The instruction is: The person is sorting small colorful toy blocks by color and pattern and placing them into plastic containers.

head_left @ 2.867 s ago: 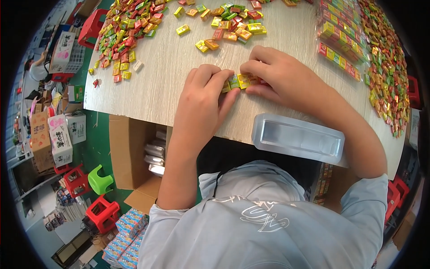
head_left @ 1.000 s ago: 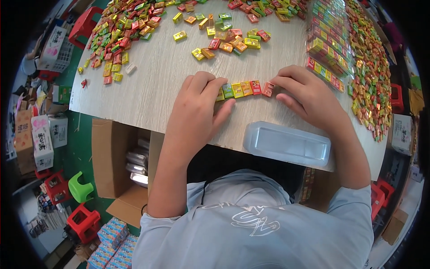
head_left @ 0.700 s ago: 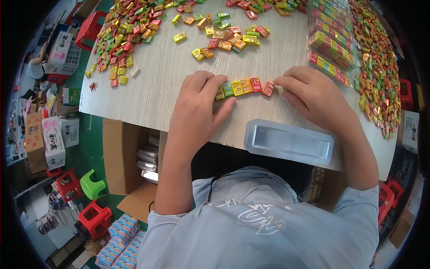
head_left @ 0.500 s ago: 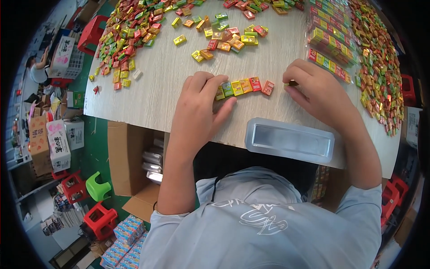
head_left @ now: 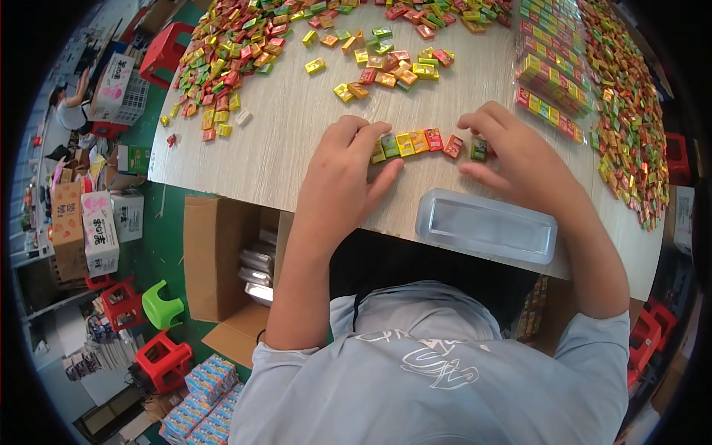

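Observation:
A short row of small coloured boxes [head_left: 411, 142], in green, yellow, orange and red, stands on the table in front of me. My left hand [head_left: 345, 167] rests at the row's left end, thumb and forefinger spread around the end box and partly covering it. Just past the row's right end a red-orange box [head_left: 452, 146] lies slightly askew. Beside it is a dark green box [head_left: 478, 149], between the parted thumb and fingers of my right hand [head_left: 508, 152]. Nearer to me, a clear plastic tray [head_left: 486, 226] sits at the table edge.
Loose boxes are heaped at the far left [head_left: 230, 59], and a smaller scatter [head_left: 386, 67] lies beyond my hands. Packed rows [head_left: 549, 74] stand at the right, beside another big heap [head_left: 623, 119]. Below the edge is an open carton [head_left: 204, 259]. A person [head_left: 72, 107] is far left.
My right hand has shifted left and its fingers have parted, so the green box shows between them. The left hand stays at the row's end. The whole view has shifted slightly.

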Action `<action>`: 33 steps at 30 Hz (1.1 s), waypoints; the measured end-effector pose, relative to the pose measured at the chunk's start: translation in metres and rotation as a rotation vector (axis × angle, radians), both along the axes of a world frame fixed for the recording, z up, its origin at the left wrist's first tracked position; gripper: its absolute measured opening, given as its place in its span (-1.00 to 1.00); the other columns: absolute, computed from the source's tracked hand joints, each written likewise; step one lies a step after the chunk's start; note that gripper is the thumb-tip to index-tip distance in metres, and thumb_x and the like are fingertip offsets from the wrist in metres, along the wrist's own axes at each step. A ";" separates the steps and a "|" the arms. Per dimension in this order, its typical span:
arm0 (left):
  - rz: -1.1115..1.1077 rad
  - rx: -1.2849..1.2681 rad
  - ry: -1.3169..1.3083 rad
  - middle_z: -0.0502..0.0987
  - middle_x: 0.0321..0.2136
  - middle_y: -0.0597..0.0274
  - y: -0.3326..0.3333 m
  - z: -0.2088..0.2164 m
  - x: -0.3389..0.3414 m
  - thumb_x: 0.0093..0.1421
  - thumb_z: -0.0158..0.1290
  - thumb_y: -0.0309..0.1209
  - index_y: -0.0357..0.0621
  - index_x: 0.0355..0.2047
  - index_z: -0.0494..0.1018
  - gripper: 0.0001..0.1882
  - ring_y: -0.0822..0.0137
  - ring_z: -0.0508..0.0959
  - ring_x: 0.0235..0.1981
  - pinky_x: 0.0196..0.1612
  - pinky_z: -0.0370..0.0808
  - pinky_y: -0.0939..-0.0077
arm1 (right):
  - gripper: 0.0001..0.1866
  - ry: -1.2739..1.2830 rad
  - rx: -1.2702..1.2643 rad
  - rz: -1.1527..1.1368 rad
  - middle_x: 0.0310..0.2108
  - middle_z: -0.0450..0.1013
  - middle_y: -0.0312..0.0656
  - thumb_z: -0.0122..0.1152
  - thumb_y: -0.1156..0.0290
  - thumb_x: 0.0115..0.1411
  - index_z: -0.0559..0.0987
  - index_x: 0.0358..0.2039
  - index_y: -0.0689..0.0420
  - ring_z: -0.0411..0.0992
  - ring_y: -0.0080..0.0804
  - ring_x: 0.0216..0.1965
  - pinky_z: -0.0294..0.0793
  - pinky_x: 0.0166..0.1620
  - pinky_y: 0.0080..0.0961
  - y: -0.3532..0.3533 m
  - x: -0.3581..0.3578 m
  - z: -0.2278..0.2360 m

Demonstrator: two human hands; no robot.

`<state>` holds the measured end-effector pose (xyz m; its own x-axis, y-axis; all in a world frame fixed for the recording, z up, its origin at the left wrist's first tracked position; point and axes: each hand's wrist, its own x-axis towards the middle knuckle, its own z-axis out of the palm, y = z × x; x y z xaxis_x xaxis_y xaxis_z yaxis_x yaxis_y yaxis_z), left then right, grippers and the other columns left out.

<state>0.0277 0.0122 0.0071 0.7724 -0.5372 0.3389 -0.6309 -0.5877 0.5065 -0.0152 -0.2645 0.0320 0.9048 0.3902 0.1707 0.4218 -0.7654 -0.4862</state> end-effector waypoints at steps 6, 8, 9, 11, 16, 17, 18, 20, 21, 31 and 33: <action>-0.037 0.002 0.029 0.51 -0.16 -0.04 -0.010 0.003 0.005 0.17 0.30 -0.44 -0.27 0.00 0.56 -0.61 -0.06 0.57 -0.10 0.01 0.54 0.14 | -0.58 0.111 0.042 -0.014 -0.08 0.43 -0.10 0.37 0.46 0.27 0.50 0.12 0.17 0.52 -0.17 -0.24 0.55 -0.15 -0.32 0.011 0.007 -0.003; -0.067 -0.009 0.041 0.52 -0.18 -0.04 -0.016 0.003 0.006 0.17 0.30 -0.45 -0.26 -0.02 0.56 -0.64 -0.07 0.57 -0.12 -0.02 0.54 0.14 | -0.60 0.076 0.039 -0.022 -0.08 0.43 -0.09 0.35 0.47 0.29 0.51 0.11 0.18 0.53 -0.17 -0.23 0.55 -0.14 -0.33 0.012 0.007 -0.004; -0.073 -0.009 0.038 0.52 -0.18 -0.04 -0.016 0.004 0.006 0.17 0.30 -0.45 -0.26 -0.02 0.56 -0.64 -0.07 0.57 -0.12 -0.02 0.54 0.14 | -0.62 0.043 0.034 -0.032 -0.08 0.44 -0.09 0.33 0.49 0.30 0.52 0.11 0.18 0.53 -0.18 -0.23 0.55 -0.14 -0.34 0.012 0.007 -0.004; -0.050 -0.015 0.123 0.55 -0.16 0.01 -0.014 0.005 0.007 0.18 0.31 -0.46 -0.20 -0.04 0.59 -0.67 -0.04 0.60 -0.12 -0.05 0.56 0.17 | -0.63 0.013 0.061 -0.049 -0.08 0.45 -0.09 0.33 0.49 0.29 0.53 0.10 0.18 0.53 -0.17 -0.22 0.55 -0.14 -0.34 0.012 0.006 -0.006; -0.066 -0.018 0.025 0.51 -0.20 -0.02 -0.015 0.006 0.005 0.17 0.33 -0.39 -0.23 -0.02 0.56 -0.62 -0.07 0.56 -0.11 -0.01 0.53 0.12 | -0.63 -0.053 0.034 -0.040 -0.05 0.47 -0.08 0.33 0.48 0.28 0.55 0.08 0.20 0.53 -0.14 -0.18 0.55 -0.10 -0.31 0.004 0.011 -0.005; -0.061 -0.027 0.004 0.51 -0.19 0.00 -0.017 0.007 0.005 0.17 0.35 -0.37 -0.20 0.00 0.56 -0.60 -0.07 0.55 -0.10 -0.01 0.52 0.11 | -0.62 -0.034 0.018 -0.030 -0.05 0.47 -0.08 0.34 0.47 0.27 0.55 0.09 0.19 0.52 -0.12 -0.15 0.54 -0.07 -0.28 0.002 0.014 -0.004; -0.063 -0.025 -0.007 0.51 -0.19 0.00 -0.019 0.006 0.006 0.17 0.35 -0.37 -0.20 0.00 0.56 -0.60 -0.07 0.55 -0.10 -0.01 0.52 0.11 | -0.60 -0.012 0.003 -0.024 -0.05 0.47 -0.07 0.34 0.46 0.26 0.55 0.10 0.19 0.51 -0.10 -0.11 0.54 -0.04 -0.25 0.000 0.015 -0.005; -0.046 0.007 -0.010 0.50 -0.20 -0.02 -0.022 0.006 0.009 0.16 0.36 -0.33 -0.19 0.01 0.56 -0.56 -0.08 0.55 -0.11 -0.01 0.52 0.09 | -0.59 -0.046 0.010 -0.008 -0.04 0.47 -0.05 0.35 0.45 0.26 0.55 0.12 0.18 0.51 -0.08 -0.08 0.54 -0.01 -0.24 -0.003 0.025 -0.011; -0.049 0.009 -0.024 0.50 -0.20 -0.02 -0.023 0.007 0.009 0.16 0.36 -0.33 -0.19 0.01 0.56 -0.56 -0.08 0.55 -0.11 -0.01 0.52 0.09 | -0.57 -0.070 0.013 0.009 -0.03 0.48 -0.04 0.36 0.44 0.26 0.55 0.13 0.17 0.50 -0.05 -0.04 0.54 0.03 -0.22 -0.003 0.029 -0.014; -0.038 0.101 -0.065 0.53 -0.27 0.00 -0.029 0.009 0.008 0.17 0.36 -0.30 -0.06 -0.06 0.64 -0.66 -0.04 0.57 -0.16 -0.07 0.54 0.13 | -0.69 -0.039 0.010 0.107 -0.12 0.48 0.04 0.40 0.27 0.27 0.63 -0.04 0.12 0.49 0.03 -0.04 0.53 0.02 -0.13 0.002 0.033 -0.017; -0.030 0.126 -0.030 0.53 -0.27 0.01 -0.032 0.013 0.003 0.17 0.36 -0.31 -0.04 -0.06 0.66 -0.67 -0.04 0.56 -0.17 -0.08 0.54 0.12 | -0.68 -0.061 0.068 0.114 -0.16 0.47 0.01 0.43 0.24 0.25 0.64 -0.06 0.10 0.49 0.02 -0.05 0.53 0.01 -0.15 0.001 0.027 -0.021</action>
